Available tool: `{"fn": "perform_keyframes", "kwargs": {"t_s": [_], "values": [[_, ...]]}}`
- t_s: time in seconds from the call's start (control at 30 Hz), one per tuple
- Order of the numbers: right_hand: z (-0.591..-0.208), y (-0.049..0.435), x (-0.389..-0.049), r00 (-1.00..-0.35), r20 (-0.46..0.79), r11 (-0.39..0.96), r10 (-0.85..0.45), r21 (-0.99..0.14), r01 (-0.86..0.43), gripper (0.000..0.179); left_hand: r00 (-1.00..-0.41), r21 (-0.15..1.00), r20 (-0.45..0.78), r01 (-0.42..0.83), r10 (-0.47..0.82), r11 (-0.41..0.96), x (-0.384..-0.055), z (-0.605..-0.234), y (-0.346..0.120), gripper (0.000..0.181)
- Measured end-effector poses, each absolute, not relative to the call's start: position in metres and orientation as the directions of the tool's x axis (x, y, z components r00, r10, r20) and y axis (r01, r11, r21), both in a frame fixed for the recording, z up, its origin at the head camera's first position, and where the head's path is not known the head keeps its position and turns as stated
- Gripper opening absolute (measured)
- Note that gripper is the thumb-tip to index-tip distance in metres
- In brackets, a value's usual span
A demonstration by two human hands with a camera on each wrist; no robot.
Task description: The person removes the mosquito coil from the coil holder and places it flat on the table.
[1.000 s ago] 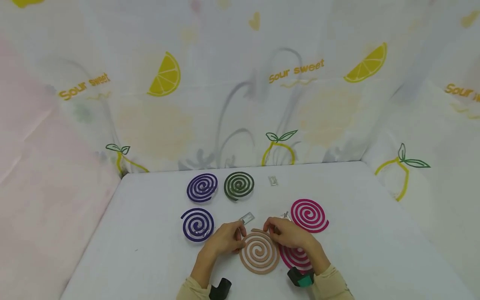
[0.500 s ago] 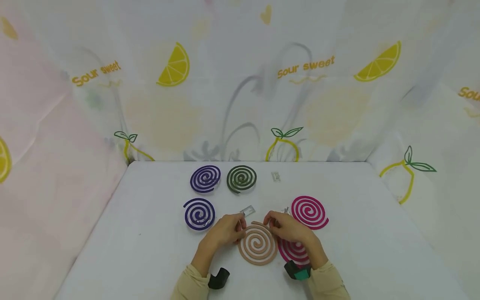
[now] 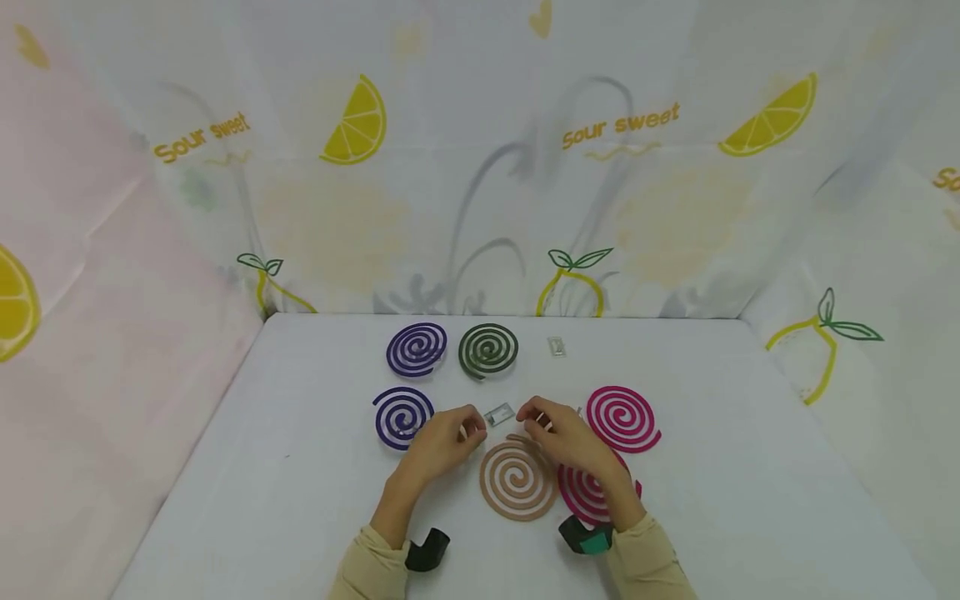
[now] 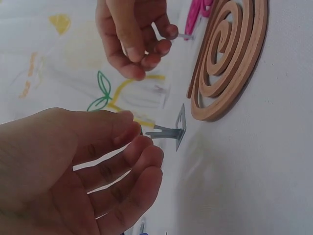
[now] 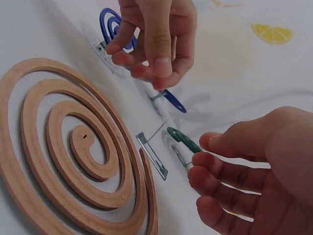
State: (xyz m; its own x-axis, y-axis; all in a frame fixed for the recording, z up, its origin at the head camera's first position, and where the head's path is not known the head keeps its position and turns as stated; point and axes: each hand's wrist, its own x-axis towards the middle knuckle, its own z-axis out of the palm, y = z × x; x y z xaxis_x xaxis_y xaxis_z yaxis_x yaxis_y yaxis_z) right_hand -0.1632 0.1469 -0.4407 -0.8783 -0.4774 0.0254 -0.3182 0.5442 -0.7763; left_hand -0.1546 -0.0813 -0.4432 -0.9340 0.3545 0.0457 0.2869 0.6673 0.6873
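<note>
The tan coil point(image 3: 517, 480) lies flat on the counter point(image 3: 247, 500), just in front of my two hands, and I do not see it held by any finger. The fingers of my left hand point(image 3: 444, 440) are loosely bent, the thumb close to the index finger, with nothing between them that I can see; those of my right hand point(image 3: 564, 431) are half curled too and hold nothing visible. The small metal stand point(image 3: 498, 415) is near my left fingertips, apart from them as far as I can judge, and its thin prongs rise up. If I come too quickly from the side, I could bend these prongs or push the stand away. My right hand hangs over the loose outer end point(image 5: 152, 205) of the coil; pressing down there could snap it, since such a coil is probably brittle. Lifting it by one ring only may also crack it, or let the narrow slot point(image 5: 85, 136) miss the prong. Finally, my right forearm passes above the near pink coil point(image 3: 583, 497), so a low wrist might drag it.
</note>
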Motion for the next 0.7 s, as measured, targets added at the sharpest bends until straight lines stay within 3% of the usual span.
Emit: {"fn": "perform_keyframes", "kwargs": {"t_s": [0.7], "values": [[-0.440,0.112,-0.166,-0.842,0.135,0.435,-0.523,-0.807,-0.400,0.017,-0.964,0.666,0.183,0.264,0.191,0.698,-0.158,-0.436,-0.113,0.004]]}}
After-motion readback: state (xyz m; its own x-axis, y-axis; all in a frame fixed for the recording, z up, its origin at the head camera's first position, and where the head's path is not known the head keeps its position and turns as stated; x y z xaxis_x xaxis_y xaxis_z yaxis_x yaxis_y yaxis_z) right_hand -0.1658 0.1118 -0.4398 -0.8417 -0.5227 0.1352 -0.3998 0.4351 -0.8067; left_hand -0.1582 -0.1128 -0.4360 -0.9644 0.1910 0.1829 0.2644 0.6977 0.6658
